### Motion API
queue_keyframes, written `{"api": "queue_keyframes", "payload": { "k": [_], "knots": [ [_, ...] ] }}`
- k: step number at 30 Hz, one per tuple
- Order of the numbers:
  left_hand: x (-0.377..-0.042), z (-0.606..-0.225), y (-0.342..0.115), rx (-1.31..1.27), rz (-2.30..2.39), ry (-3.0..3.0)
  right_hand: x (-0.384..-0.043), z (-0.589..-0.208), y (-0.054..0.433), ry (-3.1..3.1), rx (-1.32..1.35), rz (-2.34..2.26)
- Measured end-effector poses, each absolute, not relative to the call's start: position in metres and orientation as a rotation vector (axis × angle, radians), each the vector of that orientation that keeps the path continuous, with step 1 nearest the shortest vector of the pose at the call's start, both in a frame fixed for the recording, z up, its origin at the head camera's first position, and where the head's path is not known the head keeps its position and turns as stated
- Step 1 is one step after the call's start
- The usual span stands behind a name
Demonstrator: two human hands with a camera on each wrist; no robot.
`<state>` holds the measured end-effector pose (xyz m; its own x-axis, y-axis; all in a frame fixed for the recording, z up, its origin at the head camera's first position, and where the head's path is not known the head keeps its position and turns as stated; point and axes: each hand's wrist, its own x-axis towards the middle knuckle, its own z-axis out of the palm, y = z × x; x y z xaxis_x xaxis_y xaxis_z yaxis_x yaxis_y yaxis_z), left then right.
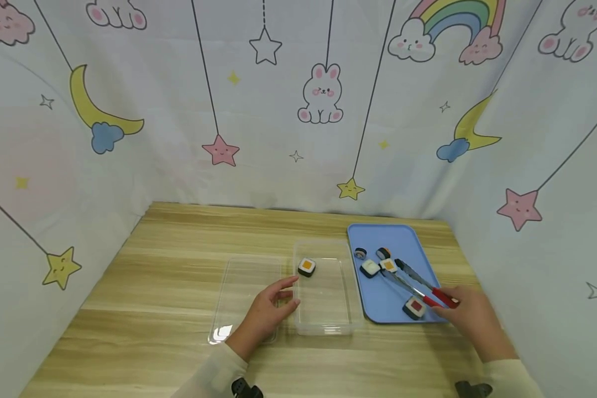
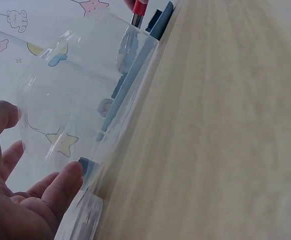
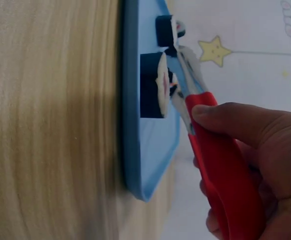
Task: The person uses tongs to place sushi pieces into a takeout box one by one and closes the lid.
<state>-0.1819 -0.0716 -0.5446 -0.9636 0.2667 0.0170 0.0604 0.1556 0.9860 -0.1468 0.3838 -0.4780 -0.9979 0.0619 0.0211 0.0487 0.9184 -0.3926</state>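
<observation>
My right hand (image 1: pixel 472 318) grips the red handles of metal tongs (image 3: pixel 220 165). The tongs' tips reach over the blue tray (image 1: pixel 380 307), on either side of a sushi piece with a yellow centre (image 1: pixel 388 265); I cannot tell whether they touch it. Close by lie a white-topped piece (image 1: pixel 370 268) and two small round rolls, one dark (image 1: pixel 360 253), one orange-topped (image 1: pixel 383 253). Nearer the handles sits a red-centred piece (image 1: pixel 414 308). My left hand (image 1: pixel 270 308), fingers loosely bent, is at the left wall of a clear plastic box (image 1: pixel 323 330), which holds another yellow-centred piece (image 1: pixel 307 267).
A clear lid (image 1: pixel 244 271) lies on the wooden table (image 1: pixel 144 309), left of the box and partly under my left hand. The tray stands against the box's right side. A patterned white curtain (image 1: pixel 278 110) surrounds the table at the back and sides.
</observation>
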Motion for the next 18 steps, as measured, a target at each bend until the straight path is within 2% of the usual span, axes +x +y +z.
{"api": "queue_keyframes", "payload": {
  "k": [18],
  "knots": [
    [-0.1825, -0.5485, -0.0727, 0.349, 1.901, 2.279, -0.1444, -0.4878, 0.3825, -2.959, -0.077, 0.633]
  ]
}}
